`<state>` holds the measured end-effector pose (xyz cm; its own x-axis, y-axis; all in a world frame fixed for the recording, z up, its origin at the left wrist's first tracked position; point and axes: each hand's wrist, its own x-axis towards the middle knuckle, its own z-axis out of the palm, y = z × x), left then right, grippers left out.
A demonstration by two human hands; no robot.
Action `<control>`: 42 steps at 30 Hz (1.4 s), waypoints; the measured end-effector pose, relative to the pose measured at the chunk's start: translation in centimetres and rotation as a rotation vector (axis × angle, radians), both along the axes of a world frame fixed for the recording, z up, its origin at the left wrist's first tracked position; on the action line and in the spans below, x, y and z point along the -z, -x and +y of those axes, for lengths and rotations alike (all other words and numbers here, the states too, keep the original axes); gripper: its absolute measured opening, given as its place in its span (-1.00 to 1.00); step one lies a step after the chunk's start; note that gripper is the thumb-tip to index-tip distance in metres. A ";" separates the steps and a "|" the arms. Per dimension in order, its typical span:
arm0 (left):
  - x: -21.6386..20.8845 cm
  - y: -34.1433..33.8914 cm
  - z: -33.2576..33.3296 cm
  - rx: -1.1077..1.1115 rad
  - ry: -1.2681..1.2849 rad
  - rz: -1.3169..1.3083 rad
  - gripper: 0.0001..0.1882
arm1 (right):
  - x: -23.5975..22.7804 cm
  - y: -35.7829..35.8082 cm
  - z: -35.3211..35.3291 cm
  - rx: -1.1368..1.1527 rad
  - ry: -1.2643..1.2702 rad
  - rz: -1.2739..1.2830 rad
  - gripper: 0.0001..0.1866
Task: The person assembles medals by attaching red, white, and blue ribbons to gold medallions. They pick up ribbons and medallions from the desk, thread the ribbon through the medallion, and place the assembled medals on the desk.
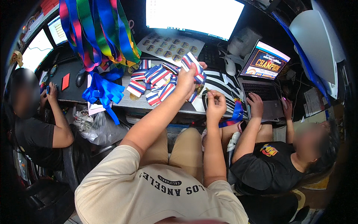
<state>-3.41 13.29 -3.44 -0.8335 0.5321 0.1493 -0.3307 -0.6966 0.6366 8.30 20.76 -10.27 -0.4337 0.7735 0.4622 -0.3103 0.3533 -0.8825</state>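
Raised over the desk, my left hand point(187, 80) is closed around a folded red, white and blue striped ribbon point(191, 62). Gold-coloured edges, perhaps of medals, show beneath its fingers. My right hand point(216, 105), close beside it, has thumb and fingers pinched together on a small gold-coloured piece point(207, 90); its exact kind is too small to make out. To the left of my left hand lies a heap of medals with striped ribbons point(158, 77), several of them wrapped in their ribbons.
Multicoloured ribbons point(99, 33) hang at the upper left, above a bunch of blue ribbon point(102, 91). Behind the heap lie a sheet of round stickers point(171, 46) and a monitor point(194, 16). One co-worker uses a laptop point(261, 93) on the right; another sits left.
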 end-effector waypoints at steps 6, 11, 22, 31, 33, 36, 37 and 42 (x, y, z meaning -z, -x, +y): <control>-1.3 1.1 -2.6 0.146 -0.059 -0.351 -0.66 | -2.1 -0.1 0.3 0.131 -0.049 -0.268 -0.82; -1.8 0.5 -3.6 0.193 -0.068 -0.438 -0.62 | -5.5 0.3 -1.8 0.165 -0.656 -0.159 -0.73; -2.7 0.2 -3.0 0.277 0.107 -0.506 -0.66 | -6.9 0.5 -2.4 0.005 -0.854 -0.103 -0.79; -1.8 1.4 0.8 0.406 0.269 -0.686 -0.65 | -5.5 -1.1 -2.4 0.260 -1.002 -0.046 -0.73; -1.6 1.4 1.4 0.428 0.283 -0.703 -0.64 | -5.0 -1.3 -2.1 0.276 -1.002 -0.043 -0.72; -1.2 1.0 2.0 0.442 0.280 -0.703 -0.64 | -4.3 -1.7 -1.7 0.287 -0.958 -0.040 -0.76; -1.1 0.7 2.1 0.453 0.267 -0.700 -0.64 | -4.0 -1.8 -1.6 0.290 -0.940 -0.035 -0.78; -0.5 -0.3 2.3 0.381 0.085 -0.542 -0.74 | -2.8 -1.3 -1.7 0.108 -0.387 -0.108 -0.71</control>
